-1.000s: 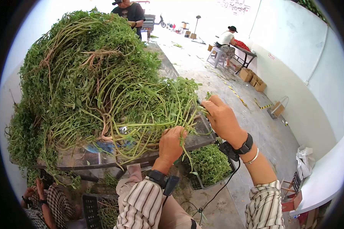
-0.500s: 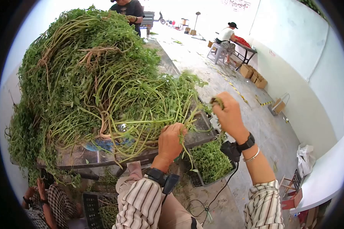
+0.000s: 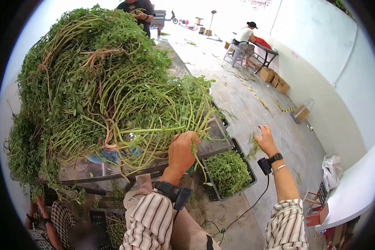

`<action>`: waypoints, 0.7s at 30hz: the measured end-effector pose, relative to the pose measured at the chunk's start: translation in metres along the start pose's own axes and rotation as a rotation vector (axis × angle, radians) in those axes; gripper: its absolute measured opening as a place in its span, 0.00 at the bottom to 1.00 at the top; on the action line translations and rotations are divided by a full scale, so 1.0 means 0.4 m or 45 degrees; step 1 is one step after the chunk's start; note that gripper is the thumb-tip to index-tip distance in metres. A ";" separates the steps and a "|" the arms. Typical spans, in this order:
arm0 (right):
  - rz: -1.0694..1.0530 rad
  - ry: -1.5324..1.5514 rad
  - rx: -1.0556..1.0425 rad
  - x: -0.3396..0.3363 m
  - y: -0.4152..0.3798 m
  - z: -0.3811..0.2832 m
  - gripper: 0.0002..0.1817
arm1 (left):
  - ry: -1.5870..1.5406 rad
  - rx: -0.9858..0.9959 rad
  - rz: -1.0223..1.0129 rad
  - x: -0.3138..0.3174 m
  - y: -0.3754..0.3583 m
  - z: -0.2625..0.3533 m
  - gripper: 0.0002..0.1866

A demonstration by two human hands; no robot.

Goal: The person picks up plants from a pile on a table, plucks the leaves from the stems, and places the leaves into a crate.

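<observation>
A large heap of leafy green plants (image 3: pixel 112 75) with long pale stems and some roots covers the dark table (image 3: pixel 81 171). My left hand (image 3: pixel 182 151) is closed around green stems at the table's front right edge. Out to the right, beyond the table, my right hand (image 3: pixel 266 139) has its fingers apart. Blurred green sprigs (image 3: pixel 252 148) are in the air just left of its fingers, above the crate's right side. Below sits a black crate (image 3: pixel 237 146) filled with short leafy sprigs (image 3: pixel 227 173).
Another person's hands (image 3: pixel 43 210) show at lower left, near a second black crate (image 3: pixel 98 217). A person (image 3: pixel 139 14) stands behind the heap. Farther off, someone (image 3: pixel 245 39) sits at a table with red items (image 3: pixel 261 41). A black cable (image 3: pixel 258 200) hangs from my right wrist.
My right hand has moved down and right, and its closed fingers have opened, with green sprigs coming loose beside it. My left hand has stayed on the stems, shifting slightly left.
</observation>
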State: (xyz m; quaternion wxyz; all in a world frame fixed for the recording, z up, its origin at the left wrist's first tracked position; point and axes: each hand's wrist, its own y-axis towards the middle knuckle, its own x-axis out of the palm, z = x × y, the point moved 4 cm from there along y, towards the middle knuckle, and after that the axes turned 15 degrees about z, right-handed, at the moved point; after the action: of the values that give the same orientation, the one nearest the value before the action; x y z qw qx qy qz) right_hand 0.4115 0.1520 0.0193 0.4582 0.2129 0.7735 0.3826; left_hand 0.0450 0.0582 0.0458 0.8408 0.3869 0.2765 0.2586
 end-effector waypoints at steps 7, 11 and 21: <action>-0.065 0.259 0.043 -0.071 0.137 -0.325 0.18 | 0.024 -0.010 -0.021 -0.002 0.003 0.007 0.09; 0.062 0.362 -0.589 -0.120 0.220 -0.604 0.23 | 0.068 -0.048 -0.090 -0.003 0.005 0.007 0.06; -0.107 0.052 -1.024 -0.052 0.261 -0.681 0.15 | -0.017 -0.049 -0.036 -0.001 -0.001 0.001 0.08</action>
State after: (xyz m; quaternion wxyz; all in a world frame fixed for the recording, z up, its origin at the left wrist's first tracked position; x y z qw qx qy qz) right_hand 0.1820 0.0940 0.1912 0.5049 -0.0229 0.5790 0.6398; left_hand 0.0452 0.0576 0.0458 0.8534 0.3686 0.2714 0.2495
